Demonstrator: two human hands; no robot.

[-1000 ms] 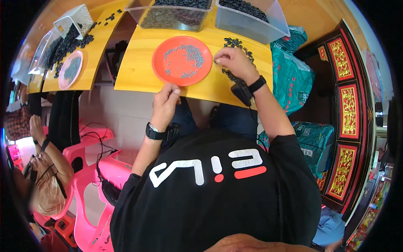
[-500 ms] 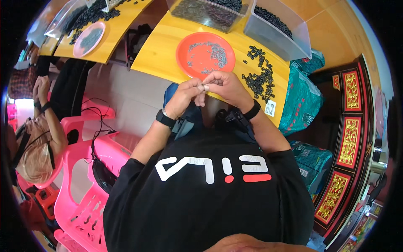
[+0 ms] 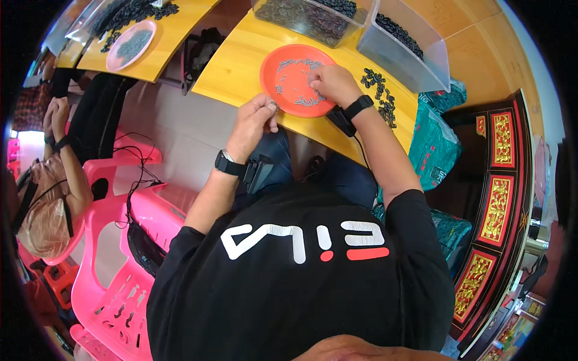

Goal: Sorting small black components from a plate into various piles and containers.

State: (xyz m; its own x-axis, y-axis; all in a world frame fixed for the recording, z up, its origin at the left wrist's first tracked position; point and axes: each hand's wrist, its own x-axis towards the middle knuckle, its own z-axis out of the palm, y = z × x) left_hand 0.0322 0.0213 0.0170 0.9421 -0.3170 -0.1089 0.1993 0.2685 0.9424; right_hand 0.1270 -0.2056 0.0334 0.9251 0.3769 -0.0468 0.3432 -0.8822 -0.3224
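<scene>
The orange plate (image 3: 299, 80) is round and holds many small grey pins, on the yellow table (image 3: 241, 66). The right hand (image 3: 333, 84) rests on it, fingertips pinched among the pins. The left hand (image 3: 255, 119) is at the table edge, fingers closed on 1 tiny piece.

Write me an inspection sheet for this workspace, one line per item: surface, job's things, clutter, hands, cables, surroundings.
Surface: yellow wooden table, bare at its near edge.
Job's things: orange plate with small grey pieces; loose dark pieces lie right of it.
Clutter: two clear bins of dark pieces behind the plate.
Hands: right hand rests over the plate, fingertips among the pieces; left hand is closed at the table edge, pinching something too small to tell.
Cables: a thin black cable runs from the right wrist; black cords lie over a pink chair.
Surroundings: another person sits at a second yellow table with a pink plate.
</scene>
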